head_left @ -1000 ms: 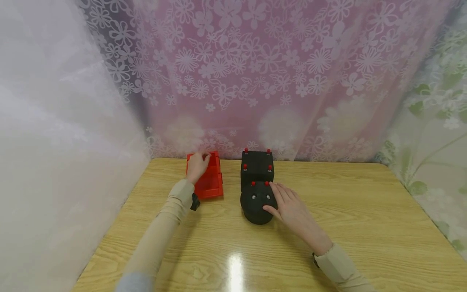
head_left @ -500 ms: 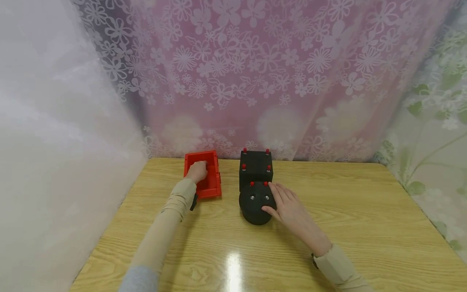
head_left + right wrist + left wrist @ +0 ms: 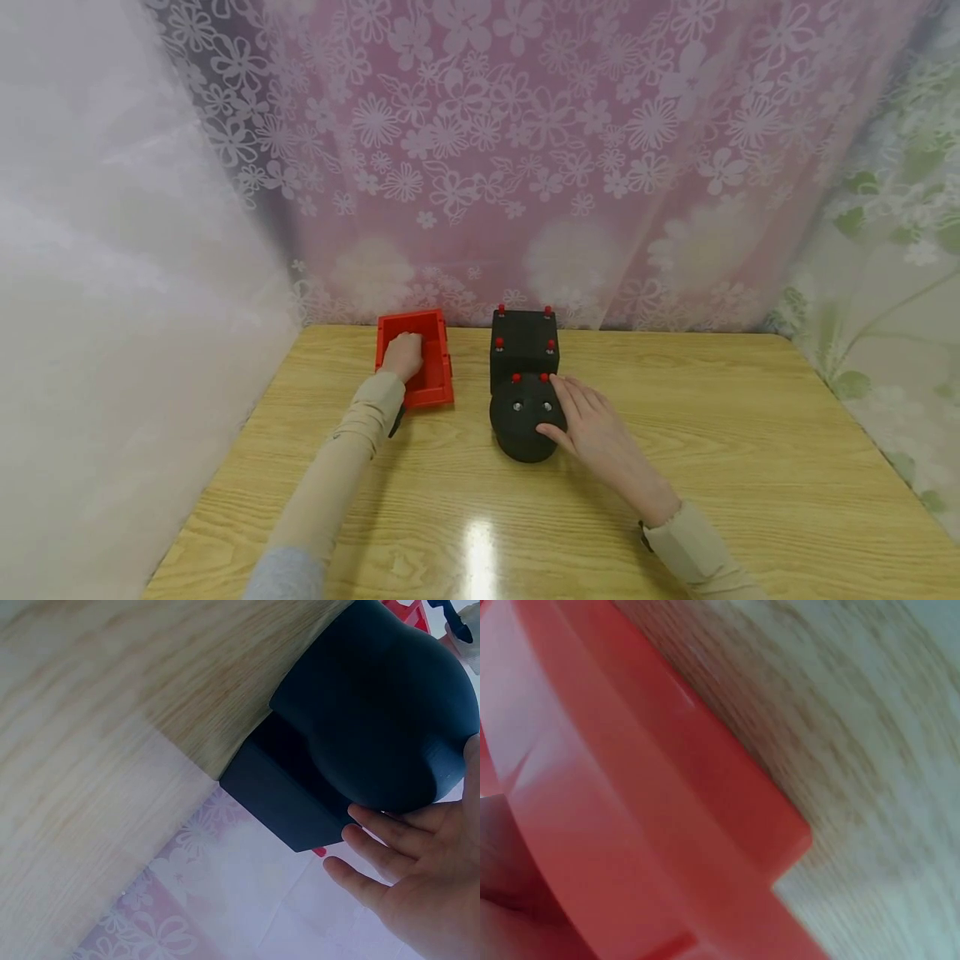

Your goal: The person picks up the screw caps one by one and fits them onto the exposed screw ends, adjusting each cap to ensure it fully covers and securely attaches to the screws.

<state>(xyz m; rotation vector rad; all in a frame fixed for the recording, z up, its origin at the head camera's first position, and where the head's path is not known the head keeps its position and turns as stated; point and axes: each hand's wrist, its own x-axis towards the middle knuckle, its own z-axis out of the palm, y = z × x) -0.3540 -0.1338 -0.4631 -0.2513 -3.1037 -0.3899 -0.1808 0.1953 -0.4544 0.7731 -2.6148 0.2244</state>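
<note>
A red plastic box (image 3: 429, 377) without a lid stands at the back left of the table. My left hand (image 3: 403, 356) reaches down inside it, and its fingertips are hidden. In the left wrist view, part of that hand shows behind the red wall (image 3: 615, 825) of the box. Right of the box is a black object (image 3: 524, 337), a square block with a rounded front part and several red-tipped pegs. Two silver screw heads show on the rounded part. My right hand (image 3: 603, 433) rests against this part's right side, fingers extended and thumb on top.
Both things stand on a wood-grain table (image 3: 480, 517). A pink floral curtain (image 3: 480, 167) hangs along its back edge, close behind the box and the black object. Pale sheets hang at the left and right.
My left hand has moved from the far part of the red box down into its middle, and its fingers have gone from sight. The right hand stays on the black object.
</note>
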